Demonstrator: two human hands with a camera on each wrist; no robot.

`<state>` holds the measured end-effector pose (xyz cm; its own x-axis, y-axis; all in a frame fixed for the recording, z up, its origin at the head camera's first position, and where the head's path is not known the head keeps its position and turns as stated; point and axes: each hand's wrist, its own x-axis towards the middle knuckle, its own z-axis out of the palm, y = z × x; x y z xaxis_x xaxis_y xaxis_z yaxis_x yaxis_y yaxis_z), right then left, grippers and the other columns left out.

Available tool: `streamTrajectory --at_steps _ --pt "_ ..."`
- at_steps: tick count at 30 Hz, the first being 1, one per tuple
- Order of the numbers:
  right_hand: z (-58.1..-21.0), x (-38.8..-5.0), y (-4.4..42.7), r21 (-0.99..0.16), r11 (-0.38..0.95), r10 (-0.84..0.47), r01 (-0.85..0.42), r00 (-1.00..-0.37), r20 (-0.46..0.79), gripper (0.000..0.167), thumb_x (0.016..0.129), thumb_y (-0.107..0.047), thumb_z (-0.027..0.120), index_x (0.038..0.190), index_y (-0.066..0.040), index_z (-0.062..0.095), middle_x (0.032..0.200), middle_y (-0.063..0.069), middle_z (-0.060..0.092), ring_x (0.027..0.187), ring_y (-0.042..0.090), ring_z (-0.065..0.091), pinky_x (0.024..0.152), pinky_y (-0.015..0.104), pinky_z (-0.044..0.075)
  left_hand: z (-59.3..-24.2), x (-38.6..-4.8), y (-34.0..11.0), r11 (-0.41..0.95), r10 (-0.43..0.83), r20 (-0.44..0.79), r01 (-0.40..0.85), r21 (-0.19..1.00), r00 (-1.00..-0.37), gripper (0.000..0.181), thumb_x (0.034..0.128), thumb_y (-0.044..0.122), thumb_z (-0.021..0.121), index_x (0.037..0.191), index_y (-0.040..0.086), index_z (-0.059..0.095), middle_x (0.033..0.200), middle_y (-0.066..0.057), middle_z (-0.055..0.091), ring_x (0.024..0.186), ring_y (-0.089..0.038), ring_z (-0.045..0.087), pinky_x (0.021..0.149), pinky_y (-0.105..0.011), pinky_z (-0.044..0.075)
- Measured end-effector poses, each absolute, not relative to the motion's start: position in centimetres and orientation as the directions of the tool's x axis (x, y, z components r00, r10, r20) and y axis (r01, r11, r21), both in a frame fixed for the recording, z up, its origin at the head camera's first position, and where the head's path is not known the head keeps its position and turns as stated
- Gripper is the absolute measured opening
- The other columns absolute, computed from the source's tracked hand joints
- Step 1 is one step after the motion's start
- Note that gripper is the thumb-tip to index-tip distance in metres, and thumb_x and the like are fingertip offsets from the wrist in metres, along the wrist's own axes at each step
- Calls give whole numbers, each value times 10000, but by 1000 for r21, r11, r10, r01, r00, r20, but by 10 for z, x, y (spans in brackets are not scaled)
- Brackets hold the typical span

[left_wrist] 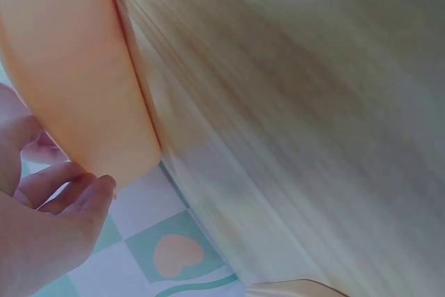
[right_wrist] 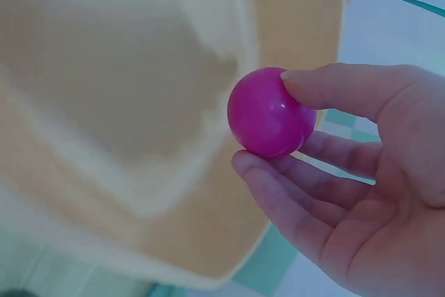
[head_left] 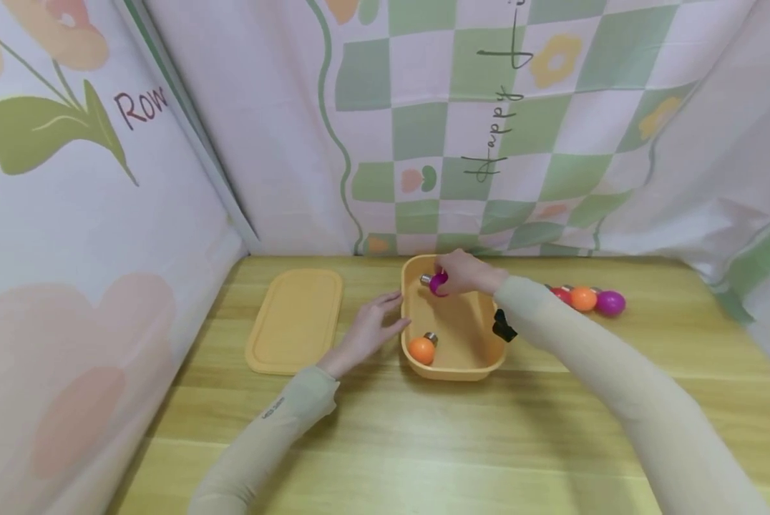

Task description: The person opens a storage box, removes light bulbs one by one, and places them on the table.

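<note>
Over the far end of a yellow-orange plastic box, my right hand pinches a purple light bulb between thumb and fingers. The bulb's silver base points left in the head view. In the right wrist view the bulb's glossy round end shows at the fingertips. My left hand touches the box's left side with its fingers extended. The left wrist view shows those fingertips at the edge of the box wall. An orange bulb with a silver base lies in the box's near left corner.
A flat yellow-orange lid lies on the wooden table left of the box. To the right, partly behind my right sleeve, are a red bulb, an orange bulb and another purple bulb. A patterned curtain hangs behind.
</note>
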<state>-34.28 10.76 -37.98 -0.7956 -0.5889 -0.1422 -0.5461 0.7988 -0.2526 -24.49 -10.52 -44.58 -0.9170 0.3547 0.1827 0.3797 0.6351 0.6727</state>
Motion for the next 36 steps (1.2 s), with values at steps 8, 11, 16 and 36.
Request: streamTrajectory --at_steps 8,11,16,36 --pt "-367 -337 133 -286 768 -608 -572 -792 -48 226 804 -136 757 943 2 646 850 125 686 758 234 629 686 338 552 -449 -244 -106 634 357 208 400 661 -911 530 942 219 672 1364 -65 526 1473 -225 501 1378 -382 484 1191 -475 381" --pt "-363 -337 145 -287 771 -600 -568 -800 -30 239 806 -138 756 962 12 654 864 143 698 774 249 638 711 365 563 -449 -244 -106 625 360 217 407 666 -907 520 942 208 671 1354 -77 532 1464 -234 507 1368 -393 490 1182 -493 389" --pt "-356 -337 164 -309 785 -566 -537 -824 -5 242 813 -127 750 981 19 656 904 161 701 818 269 642 768 415 573 -448 -243 -105 618 358 217 405 674 -908 513 943 194 669 1354 -80 532 1463 -232 511 1368 -398 487 1182 -502 387" --pt "-335 -322 239 -290 854 -445 -431 -895 22 291 853 -195 749 1065 -25 646 994 149 718 904 290 670 839 501 579 -448 -243 -105 617 346 199 382 688 -917 519 947 217 671 1359 -66 533 1477 -210 502 1384 -388 474 1188 -486 385"
